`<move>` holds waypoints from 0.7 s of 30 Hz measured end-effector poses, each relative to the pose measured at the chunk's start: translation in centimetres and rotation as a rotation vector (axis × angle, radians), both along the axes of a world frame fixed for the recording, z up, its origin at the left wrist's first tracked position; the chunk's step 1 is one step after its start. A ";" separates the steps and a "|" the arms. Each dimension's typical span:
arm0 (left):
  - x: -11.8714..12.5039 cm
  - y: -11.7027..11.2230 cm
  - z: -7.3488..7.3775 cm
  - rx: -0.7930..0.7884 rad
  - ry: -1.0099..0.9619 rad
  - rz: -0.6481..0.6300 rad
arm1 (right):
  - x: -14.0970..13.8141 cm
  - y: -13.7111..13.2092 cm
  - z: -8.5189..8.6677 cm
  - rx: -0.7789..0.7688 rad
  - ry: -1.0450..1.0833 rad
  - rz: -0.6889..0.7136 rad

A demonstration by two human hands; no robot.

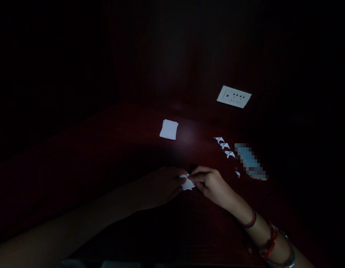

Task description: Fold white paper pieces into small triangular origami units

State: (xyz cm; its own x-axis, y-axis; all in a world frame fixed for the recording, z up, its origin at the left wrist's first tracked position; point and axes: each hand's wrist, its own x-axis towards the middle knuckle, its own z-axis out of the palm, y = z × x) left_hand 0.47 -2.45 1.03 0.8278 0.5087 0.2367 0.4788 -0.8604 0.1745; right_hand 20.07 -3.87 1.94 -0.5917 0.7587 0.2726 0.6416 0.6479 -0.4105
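A small piece of folded white paper [188, 184] lies on the dark red table [127, 137] between my hands. My left hand [164, 186], in shadow, has its fingertips on the paper's left side. From the right, my right hand [211, 183] pinches its upper right part with bent fingers. Pointed corners stick out at the paper's lower edge. Beyond my hands sits a stack of square white paper sheets [169, 129]. Several small folded paper pieces [224, 145] form a slanting row to the right, and a smaller white scrap [237, 174] lies nearer to me.
A pixelated bluish oblong object [250, 160] lies right of the folded pieces. On the surface behind the table is a white socket plate [234, 96]. Bracelets [270, 242] circle my right forearm. Much of the surroundings is too dark to make out.
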 end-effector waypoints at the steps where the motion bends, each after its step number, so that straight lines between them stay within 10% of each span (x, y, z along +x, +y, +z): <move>1: 0.0 0.0 0.1 -0.004 -0.003 0.001 | 0.0 0.0 0.0 -0.004 0.013 -0.001; 21: 0.3 0.1 -0.6 0.026 -0.037 0.009 | 0.1 0.0 0.0 0.004 0.000 -0.015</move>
